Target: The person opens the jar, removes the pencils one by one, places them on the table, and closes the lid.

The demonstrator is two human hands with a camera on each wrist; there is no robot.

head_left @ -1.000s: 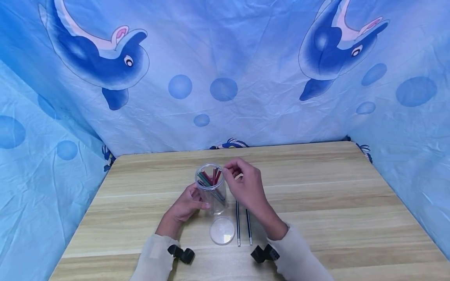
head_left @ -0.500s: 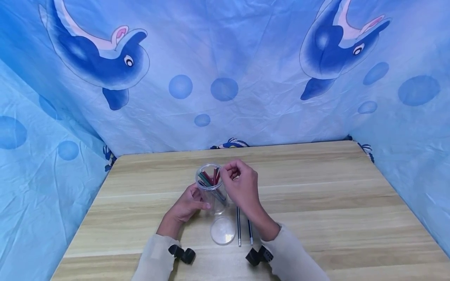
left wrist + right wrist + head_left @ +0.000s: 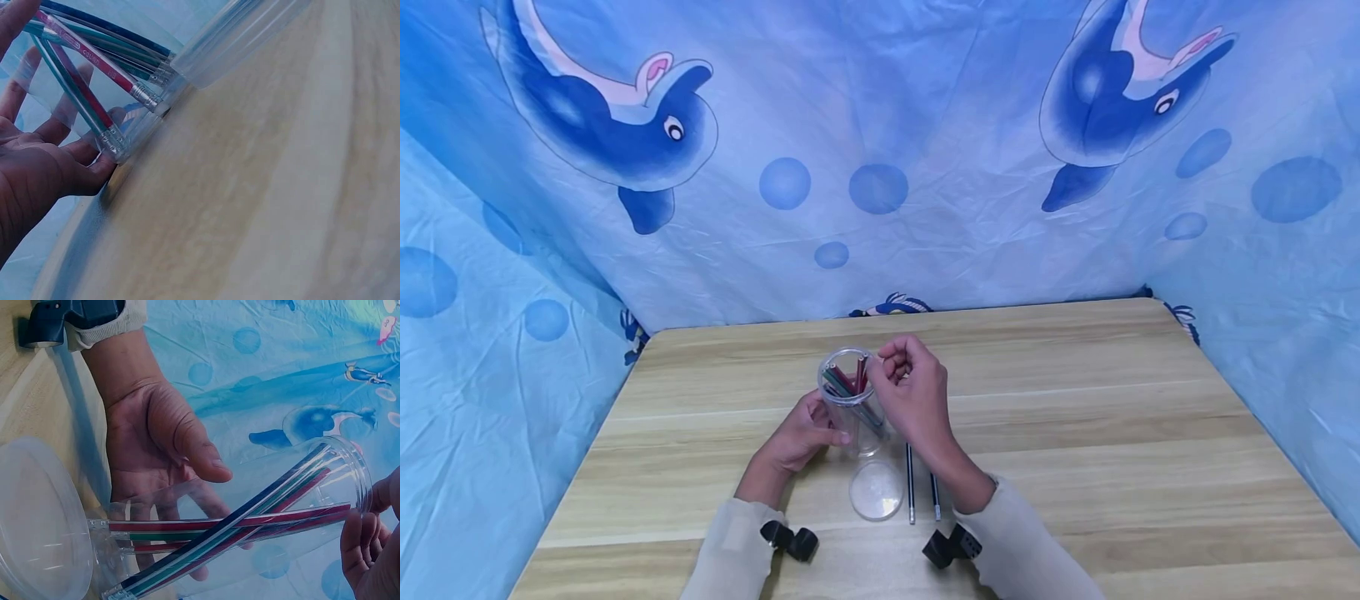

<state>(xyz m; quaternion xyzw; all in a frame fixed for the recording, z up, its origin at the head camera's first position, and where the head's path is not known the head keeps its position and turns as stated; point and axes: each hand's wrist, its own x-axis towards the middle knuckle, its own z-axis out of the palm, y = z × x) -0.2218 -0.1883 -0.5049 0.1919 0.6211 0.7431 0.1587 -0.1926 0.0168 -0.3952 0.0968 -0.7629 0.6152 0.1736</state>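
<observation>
My left hand (image 3: 801,436) grips a clear plastic jar (image 3: 852,421) from the left side, its thumb across the front. Several red, green and dark blue pencils (image 3: 231,526) lean inside, crossing one another. In the left wrist view, the metal-and-eraser ends of the pencils (image 3: 148,95) are down at the jar's base, beside the fingers. At the jar's mouth, my right hand (image 3: 916,396) pinches the upper end of a pencil with thumb and forefinger; the other fingers are curled. That pencil's tip is mostly hidden by the fingertips.
A round clear lid (image 3: 877,492) lies on the wooden table (image 3: 1112,450) in front of the jar. Right of it lie two dark striped pencils (image 3: 912,492), partly under the right forearm. Blue dolphin-printed cloth (image 3: 880,250) stands behind and at both sides.
My right hand has moved slightly left, from just beside the jar's rim to over it, and its fingers now cover a pencil tip. The left hand and jar have hardly moved.
</observation>
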